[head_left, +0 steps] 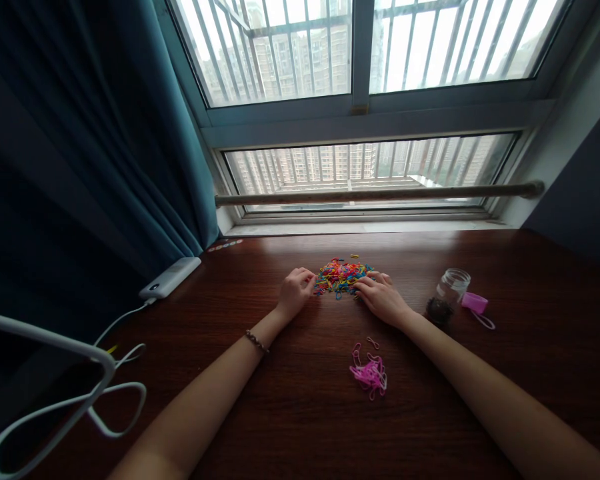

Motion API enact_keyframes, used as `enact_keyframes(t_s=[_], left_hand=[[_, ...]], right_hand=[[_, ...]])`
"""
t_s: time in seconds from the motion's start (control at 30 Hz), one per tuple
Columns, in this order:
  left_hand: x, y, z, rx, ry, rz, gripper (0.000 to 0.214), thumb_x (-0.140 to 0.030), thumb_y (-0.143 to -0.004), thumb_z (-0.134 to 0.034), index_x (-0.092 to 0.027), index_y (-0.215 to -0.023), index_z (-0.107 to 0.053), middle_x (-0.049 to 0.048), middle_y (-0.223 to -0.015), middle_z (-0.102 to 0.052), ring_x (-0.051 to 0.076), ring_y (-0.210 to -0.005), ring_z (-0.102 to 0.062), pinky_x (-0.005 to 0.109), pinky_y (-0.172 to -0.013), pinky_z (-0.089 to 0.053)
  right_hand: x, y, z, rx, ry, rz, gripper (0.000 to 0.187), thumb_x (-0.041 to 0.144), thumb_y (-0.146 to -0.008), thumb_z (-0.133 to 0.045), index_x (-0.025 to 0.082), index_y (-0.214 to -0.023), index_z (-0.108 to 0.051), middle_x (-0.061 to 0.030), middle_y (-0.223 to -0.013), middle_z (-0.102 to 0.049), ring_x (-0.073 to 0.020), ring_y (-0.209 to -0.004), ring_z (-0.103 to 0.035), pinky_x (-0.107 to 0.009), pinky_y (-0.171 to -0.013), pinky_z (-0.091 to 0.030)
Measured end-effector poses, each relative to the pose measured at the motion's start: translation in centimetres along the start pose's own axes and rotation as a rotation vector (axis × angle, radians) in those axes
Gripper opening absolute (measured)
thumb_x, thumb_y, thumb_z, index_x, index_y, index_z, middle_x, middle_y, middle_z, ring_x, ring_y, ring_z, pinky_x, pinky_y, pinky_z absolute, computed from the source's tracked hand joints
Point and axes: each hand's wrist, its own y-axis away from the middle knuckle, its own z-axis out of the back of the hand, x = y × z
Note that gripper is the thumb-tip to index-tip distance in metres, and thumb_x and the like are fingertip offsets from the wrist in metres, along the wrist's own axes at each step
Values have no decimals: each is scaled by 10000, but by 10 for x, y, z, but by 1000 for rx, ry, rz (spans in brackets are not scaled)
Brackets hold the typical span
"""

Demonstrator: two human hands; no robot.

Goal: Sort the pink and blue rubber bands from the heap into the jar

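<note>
A heap of small multicoloured rubber bands (341, 275) lies on the dark wooden table (300, 413) near the window. My left hand (295, 291) rests at the heap's left edge with its fingers curled inward. My right hand (380, 297) lies at the heap's right edge, fingers stretched toward the bands and touching them. Closer to me sits a small pile of pink bands (369, 373), with one loose band (373, 343) just beyond it. A thin bracelet (257, 341) circles my left wrist.
A small glass jar (449, 293) with dark contents stands right of my right hand, a pink lid with a loop (476, 305) beside it. A white power bank (171, 277) with a white cable (115, 373) lies at the left by the teal curtain (105, 133).
</note>
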Motion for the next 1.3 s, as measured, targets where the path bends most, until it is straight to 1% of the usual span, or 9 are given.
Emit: enact_keyframes(t_s=[0.13, 0.43, 0.63, 0.83, 0.97, 1.07, 1.13, 1.2, 1.3], left_hand=[[16, -2, -1, 54, -6, 48, 105, -238, -749, -556, -167, -708, -622, 31, -718, -585, 135, -664, -523, 264, -659, -436], [13, 1, -5, 195, 9, -36, 66, -196, -730, -570, -197, -717, -635, 12, -700, -592, 142, -691, -540, 270, -695, -449], [15, 1, -5, 209, 16, -55, 80, -192, -722, -581, -207, -757, -651, 19, -734, -617, 156, -736, -549, 291, -740, -443], [16, 2, -6, 202, -5, -26, 81, -228, -724, -589, -193, -775, -642, 30, -748, -623, 155, -715, -554, 285, -700, -451], [18, 2, -7, 148, 36, 21, 131, -239, -734, -575, -184, -844, -618, 23, -743, -619, 131, -642, -551, 245, -613, -451], [21, 1, -8, 117, 91, 52, 131, -221, -752, -543, -177, -860, -604, 16, -746, -617, 115, -610, -545, 224, -579, -448], [22, 0, -8, 97, 105, 65, 131, -208, -759, -528, -173, -861, -602, 18, -756, -613, 110, -607, -542, 220, -573, -449], [21, 0, -7, 78, 100, 63, 124, -207, -765, -518, -169, -842, -608, 24, -760, -607, 109, -608, -539, 219, -573, -450], [18, 0, -5, 52, 98, 38, 129, -208, -776, -504, -166, -798, -624, 33, -775, -598, 103, -614, -532, 217, -584, -448]], right_hand=[[-2, 0, -1, -25, -37, 23, 256, 251, -876, -375, 213, -980, -605, -58, -1026, -620, -215, -1067, -422, -360, -891, -267], [-2, 0, -2, -18, -77, 51, 282, 231, -864, -392, 228, -1064, -590, -63, -1081, -605, -212, -1078, -440, -368, -891, -288], [-6, 0, -1, -163, -114, -77, 269, 214, -856, -380, 170, -996, -606, -105, -1023, -598, -222, -992, -495, -359, -858, -356], [-8, -1, 1, -317, -429, -302, 188, 315, -802, -481, 169, -770, -595, -70, -774, -612, -177, -694, -558, -293, -665, -429], [-9, -3, 3, -296, -714, -426, 223, 388, -732, -562, 171, -769, -600, -45, -684, -621, -154, -598, -555, -275, -587, -430], [-11, -5, 9, -161, -1059, -462, 300, 413, -690, -599, 151, -836, -611, -37, -664, -629, -126, -537, -545, -242, -503, -420], [-10, -6, 18, 21, -1233, -447, 302, 408, -683, -608, 128, -796, -628, -34, -641, -627, -89, -473, -509, -202, -431, -378], [-6, -5, 30, 359, -1325, -360, 287, 380, -663, -635, 106, -749, -648, -44, -648, -637, -62, -432, -486, -175, -386, -340], [3, -3, 44, 943, -1343, -183, 351, 338, -625, -672, 107, -889, -658, -70, -738, -667, -75, -442, -531, -163, -363, -340]])
